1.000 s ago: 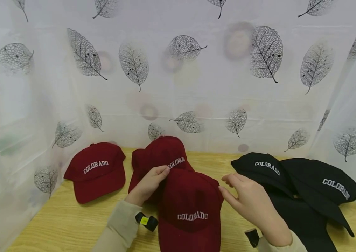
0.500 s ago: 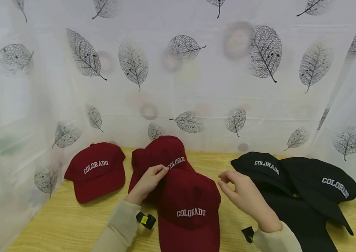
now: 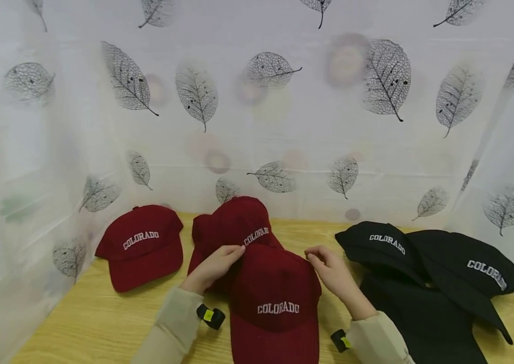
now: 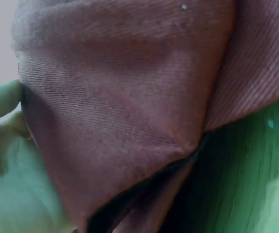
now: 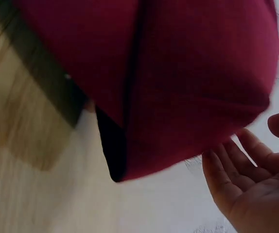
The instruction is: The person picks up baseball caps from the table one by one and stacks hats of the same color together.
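A dark red baseball cap with white COLORADO lettering is in the middle front, its brim toward me. My left hand pinches its back left edge between thumb and fingers. In the left wrist view, the thumb and fingers meet the cloth's edge, some of the fingers hidden behind it. At the cap's back right side is my right hand, its fingers loosely bent. In the right wrist view, those fingertips are right at the cap's edge, while the thumb stands apart from it.
Another red cap is directly behind, partly covered by the front one. A third red cap sits to the left on the wooden table. Several black caps overlap at the right. A leaf-print curtain closes off the back.
My right hand drew slightly away from the cap's right edge, then moved left and back against it. The left hand keeps its pinch almost in place.
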A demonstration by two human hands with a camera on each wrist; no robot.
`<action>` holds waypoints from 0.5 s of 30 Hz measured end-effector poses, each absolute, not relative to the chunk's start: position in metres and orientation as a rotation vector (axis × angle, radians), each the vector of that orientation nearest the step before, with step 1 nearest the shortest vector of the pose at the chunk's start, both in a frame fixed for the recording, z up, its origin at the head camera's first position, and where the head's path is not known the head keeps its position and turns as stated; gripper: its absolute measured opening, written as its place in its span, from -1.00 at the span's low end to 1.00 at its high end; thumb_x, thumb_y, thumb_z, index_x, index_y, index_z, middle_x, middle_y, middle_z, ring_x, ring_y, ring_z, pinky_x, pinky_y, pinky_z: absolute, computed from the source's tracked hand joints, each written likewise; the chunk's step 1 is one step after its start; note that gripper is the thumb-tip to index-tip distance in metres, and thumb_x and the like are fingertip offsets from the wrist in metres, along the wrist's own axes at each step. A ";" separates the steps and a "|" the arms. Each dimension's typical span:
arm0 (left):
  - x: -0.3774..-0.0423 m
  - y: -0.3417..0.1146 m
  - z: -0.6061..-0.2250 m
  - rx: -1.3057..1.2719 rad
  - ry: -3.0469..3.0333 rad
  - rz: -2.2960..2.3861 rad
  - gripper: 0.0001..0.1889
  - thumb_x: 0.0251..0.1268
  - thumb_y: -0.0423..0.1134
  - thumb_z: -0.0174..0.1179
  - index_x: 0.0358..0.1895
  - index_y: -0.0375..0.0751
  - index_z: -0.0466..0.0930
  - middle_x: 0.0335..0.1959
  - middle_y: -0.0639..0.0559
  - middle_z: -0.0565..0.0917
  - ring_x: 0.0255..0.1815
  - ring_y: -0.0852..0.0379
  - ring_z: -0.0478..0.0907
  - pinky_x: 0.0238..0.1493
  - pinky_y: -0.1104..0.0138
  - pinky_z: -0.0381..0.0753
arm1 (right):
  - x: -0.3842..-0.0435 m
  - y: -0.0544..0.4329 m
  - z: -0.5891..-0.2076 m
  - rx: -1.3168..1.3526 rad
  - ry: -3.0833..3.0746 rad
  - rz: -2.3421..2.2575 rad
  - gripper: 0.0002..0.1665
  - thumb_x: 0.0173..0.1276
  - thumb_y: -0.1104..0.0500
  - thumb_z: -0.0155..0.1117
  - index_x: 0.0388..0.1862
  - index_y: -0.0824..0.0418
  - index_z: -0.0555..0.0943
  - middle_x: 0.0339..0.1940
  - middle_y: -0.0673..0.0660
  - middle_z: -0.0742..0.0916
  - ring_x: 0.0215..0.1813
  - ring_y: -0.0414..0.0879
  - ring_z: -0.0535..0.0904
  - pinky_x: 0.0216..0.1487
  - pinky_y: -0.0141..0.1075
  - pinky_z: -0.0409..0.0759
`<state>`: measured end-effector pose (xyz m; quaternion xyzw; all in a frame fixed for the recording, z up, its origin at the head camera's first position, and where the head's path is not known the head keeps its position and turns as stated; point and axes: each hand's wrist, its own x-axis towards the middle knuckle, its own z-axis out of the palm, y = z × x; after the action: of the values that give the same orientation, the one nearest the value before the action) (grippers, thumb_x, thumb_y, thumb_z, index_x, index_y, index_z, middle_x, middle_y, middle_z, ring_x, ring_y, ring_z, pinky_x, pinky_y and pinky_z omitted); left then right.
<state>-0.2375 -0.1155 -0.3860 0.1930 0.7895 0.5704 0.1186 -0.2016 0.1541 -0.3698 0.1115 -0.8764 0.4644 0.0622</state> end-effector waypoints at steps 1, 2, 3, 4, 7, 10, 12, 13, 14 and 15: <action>-0.237 -0.115 -0.386 0.565 2.295 1.671 -0.63 0.40 -0.11 -0.20 -0.45 -0.32 0.41 -0.51 0.04 0.40 -0.42 0.14 0.34 -0.31 0.31 0.30 | -0.203 0.152 -0.371 0.337 -2.655 1.415 -0.76 0.34 0.27 -0.03 -0.12 0.37 0.51 -0.20 0.18 0.61 -0.16 0.02 0.51 -0.17 -0.15 0.46; -0.237 -0.115 -0.387 0.564 2.287 1.675 -0.63 0.41 -0.12 -0.22 -0.42 -0.34 0.42 -0.48 0.03 0.42 -0.40 0.14 0.35 -0.28 0.30 0.30 | -0.205 0.150 -0.373 0.343 -2.663 1.422 -0.75 0.34 0.27 -0.04 -0.12 0.38 0.51 -0.21 0.18 0.61 -0.19 0.00 0.51 -0.20 -0.17 0.47; -0.237 -0.115 -0.387 0.554 2.282 1.680 -0.62 0.41 -0.13 -0.23 -0.38 -0.35 0.44 -0.46 0.03 0.43 -0.37 0.14 0.36 -0.26 0.30 0.31 | -0.207 0.149 -0.374 0.343 -2.676 1.421 -0.74 0.35 0.25 -0.04 -0.11 0.37 0.51 -0.22 0.16 0.61 -0.21 -0.02 0.51 -0.22 -0.20 0.46; -0.237 -0.114 -0.388 0.540 2.279 1.687 -0.62 0.42 -0.14 -0.24 -0.35 -0.37 0.46 -0.44 0.03 0.44 -0.36 0.14 0.36 -0.24 0.30 0.31 | -0.208 0.149 -0.375 0.341 -2.689 1.436 -0.73 0.35 0.23 -0.04 -0.11 0.37 0.51 -0.23 0.15 0.61 -0.23 -0.05 0.51 -0.24 -0.22 0.46; -0.237 -0.113 -0.389 0.496 2.279 1.711 -0.61 0.42 -0.14 -0.24 -0.33 -0.38 0.48 -0.44 0.03 0.45 -0.36 0.14 0.37 -0.24 0.29 0.31 | -0.212 0.152 -0.377 0.366 -2.739 1.534 -0.68 0.38 0.15 -0.08 -0.13 0.36 0.51 -0.29 0.12 0.60 -0.28 -0.09 0.49 -0.25 -0.23 0.45; -0.237 -0.111 -0.390 0.462 2.280 1.731 -0.61 0.41 -0.12 -0.24 -0.40 -0.35 0.46 -0.48 0.04 0.44 -0.39 0.14 0.36 -0.27 0.29 0.31 | -0.216 0.159 -0.378 0.465 -2.800 1.651 -0.59 0.41 0.07 -0.13 -0.18 0.39 0.52 -0.34 0.13 0.60 -0.27 -0.06 0.49 -0.19 -0.19 0.43; -0.237 -0.110 -0.391 0.460 2.279 1.741 -0.61 0.41 -0.11 -0.23 -0.45 -0.31 0.44 -0.51 0.05 0.43 -0.41 0.15 0.36 -0.29 0.30 0.31 | -0.218 0.163 -0.379 0.533 -2.826 1.700 -0.54 0.41 0.04 -0.14 -0.19 0.41 0.53 -0.35 0.14 0.60 -0.24 -0.04 0.49 -0.13 -0.13 0.41; -0.237 -0.110 -0.391 0.458 2.280 1.746 -0.61 0.41 -0.10 -0.22 -0.47 -0.29 0.43 -0.51 0.05 0.43 -0.41 0.15 0.36 -0.29 0.31 0.31 | -0.219 0.164 -0.379 0.565 -2.826 1.736 -0.53 0.41 0.03 -0.14 -0.21 0.42 0.53 -0.36 0.14 0.60 -0.23 -0.03 0.48 -0.12 -0.12 0.40; -0.238 -0.110 -0.391 0.457 2.279 1.753 -0.61 0.40 -0.09 -0.21 -0.48 -0.28 0.42 -0.52 0.05 0.42 -0.42 0.16 0.36 -0.29 0.31 0.31 | -0.220 0.165 -0.379 0.589 -2.816 1.768 -0.53 0.41 0.03 -0.14 -0.22 0.43 0.52 -0.36 0.14 0.59 -0.23 -0.03 0.48 -0.11 -0.12 0.40; -0.238 -0.111 -0.391 0.459 2.278 1.761 -0.61 0.39 -0.08 -0.20 -0.50 -0.27 0.42 -0.53 0.05 0.42 -0.43 0.16 0.36 -0.29 0.32 0.31 | -0.221 0.166 -0.379 0.605 -2.801 1.802 -0.55 0.41 0.04 -0.14 -0.25 0.42 0.52 -0.38 0.13 0.58 -0.25 -0.04 0.47 -0.13 -0.13 0.41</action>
<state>-0.2376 -0.1107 -0.3912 0.1566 0.7764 0.6000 0.1126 -0.2211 0.1657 -0.3792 0.1773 -0.8213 0.5284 -0.1215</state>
